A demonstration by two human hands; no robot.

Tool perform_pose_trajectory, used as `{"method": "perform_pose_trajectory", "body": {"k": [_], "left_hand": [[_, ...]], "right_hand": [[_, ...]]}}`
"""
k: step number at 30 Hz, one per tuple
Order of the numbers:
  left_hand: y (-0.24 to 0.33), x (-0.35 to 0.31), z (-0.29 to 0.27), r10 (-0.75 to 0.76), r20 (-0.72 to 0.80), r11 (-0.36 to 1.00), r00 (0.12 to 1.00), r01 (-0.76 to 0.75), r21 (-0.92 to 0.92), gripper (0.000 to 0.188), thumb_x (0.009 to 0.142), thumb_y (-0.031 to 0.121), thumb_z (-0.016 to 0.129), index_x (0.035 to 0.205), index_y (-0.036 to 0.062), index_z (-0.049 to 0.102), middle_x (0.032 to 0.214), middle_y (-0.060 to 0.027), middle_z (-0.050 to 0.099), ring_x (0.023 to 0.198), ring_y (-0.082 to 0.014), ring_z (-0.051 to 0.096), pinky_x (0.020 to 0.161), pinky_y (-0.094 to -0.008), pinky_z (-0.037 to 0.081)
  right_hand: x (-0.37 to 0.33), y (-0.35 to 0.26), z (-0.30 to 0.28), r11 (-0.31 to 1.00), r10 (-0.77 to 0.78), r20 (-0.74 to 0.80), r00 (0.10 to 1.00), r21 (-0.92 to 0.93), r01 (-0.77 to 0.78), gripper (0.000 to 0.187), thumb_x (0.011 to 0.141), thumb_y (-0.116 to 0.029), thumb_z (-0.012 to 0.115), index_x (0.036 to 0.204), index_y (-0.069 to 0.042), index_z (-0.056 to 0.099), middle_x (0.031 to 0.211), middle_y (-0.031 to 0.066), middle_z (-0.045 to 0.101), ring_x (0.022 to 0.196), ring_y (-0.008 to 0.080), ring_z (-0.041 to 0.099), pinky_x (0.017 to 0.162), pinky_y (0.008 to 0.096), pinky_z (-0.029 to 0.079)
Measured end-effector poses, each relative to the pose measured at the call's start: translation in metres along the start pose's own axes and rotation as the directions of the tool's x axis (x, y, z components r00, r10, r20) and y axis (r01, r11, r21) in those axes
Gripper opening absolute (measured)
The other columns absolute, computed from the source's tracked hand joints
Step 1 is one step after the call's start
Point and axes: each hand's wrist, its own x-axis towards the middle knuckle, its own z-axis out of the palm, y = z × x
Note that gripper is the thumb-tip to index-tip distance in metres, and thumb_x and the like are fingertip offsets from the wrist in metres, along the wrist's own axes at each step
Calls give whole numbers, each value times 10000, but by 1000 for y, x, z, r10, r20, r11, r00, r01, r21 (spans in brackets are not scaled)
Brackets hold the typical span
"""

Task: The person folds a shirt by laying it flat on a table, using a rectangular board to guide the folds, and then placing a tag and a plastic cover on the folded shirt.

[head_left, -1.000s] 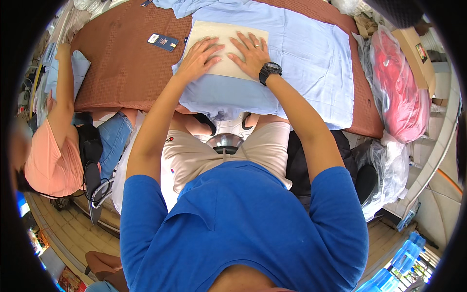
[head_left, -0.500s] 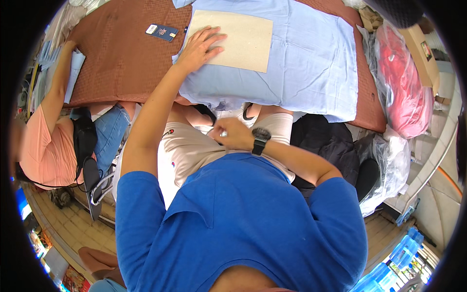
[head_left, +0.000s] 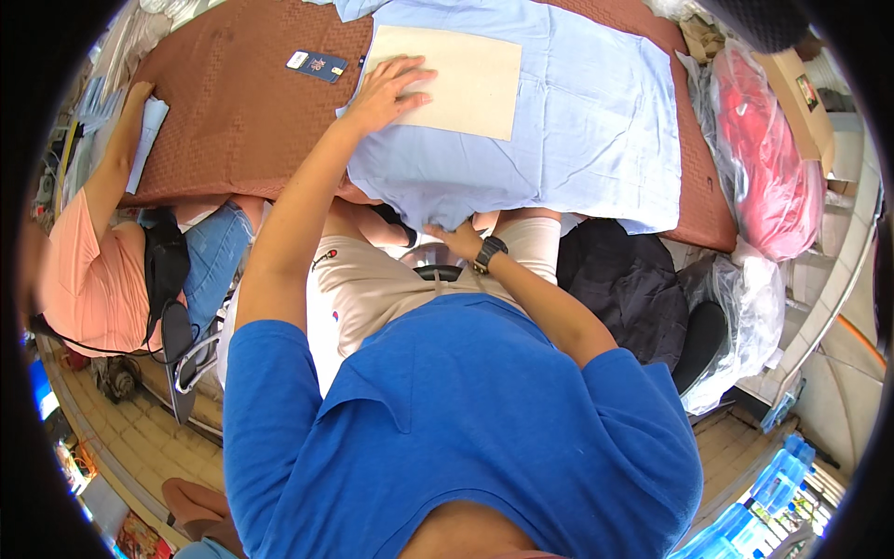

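A light blue cloth garment (head_left: 596,121) lies spread on the brown-covered table, its near edge hanging over the front. On its left part rests a flat beige cardboard sheet (head_left: 475,84). My left hand (head_left: 386,93) lies on the sheet's left edge, fingers spread, pressing nothing else. Below the table edge, my right hand (head_left: 454,240), with a dark watch on the wrist, has its fingers closed at the garment's hanging near edge; the fingertips are partly hidden by the cloth.
A dark blue hang tag (head_left: 317,65) lies left of the garment on the brown table cover (head_left: 233,112). At the right are a plastic-wrapped red bundle (head_left: 759,154) and a cardboard box (head_left: 801,102). Another person in a peach shirt (head_left: 84,289) sits at the left, one arm on blue cloth.
My right hand has moved from above my lap forward to the garment's hanging edge and closed on it. My left hand stays on the cardboard sheet.
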Motion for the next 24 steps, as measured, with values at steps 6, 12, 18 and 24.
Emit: {"method": "perform_pose_trajectory", "body": {"k": [6,12,18,24], "left_hand": [[-2,-2,1,-2,-4,1000,1000,1,-13,443,899,445,642,1301,260,618,1468,-14,456,1381,-289,351,1132,-461,293],[9,2,-6,-23,26,998,999,25,-49,419,914,369,647,1307,227,622,1479,-23,452,1388,-302,345,1149,-439,289],[-2,2,-2,-115,86,987,990,123,-100,407,979,458,502,1308,258,633,1491,-1,446,1402,-279,328,1152,-448,269],[-21,13,-13,-358,342,709,869,491,-506,645,1028,557,195,1421,161,518,1521,-70,403,1390,-260,343,1179,-396,219]], "right_hand": [[-45,-39,2,999,-35,114,993,38,31,589,912,-373,677,1298,35,503,1206,168,612,1091,259,581,934,357,472],[-67,-62,-3,979,-79,173,982,201,43,573,918,-364,683,1297,31,513,1197,150,619,1074,234,585,940,349,467],[-88,-157,-16,942,-85,212,974,336,9,476,925,-368,671,1202,12,602,1108,85,653,1030,141,577,918,328,475],[-9,-269,-89,849,-210,40,977,504,161,419,897,-340,708,1083,32,661,1051,64,682,897,127,630,803,295,519]]}}
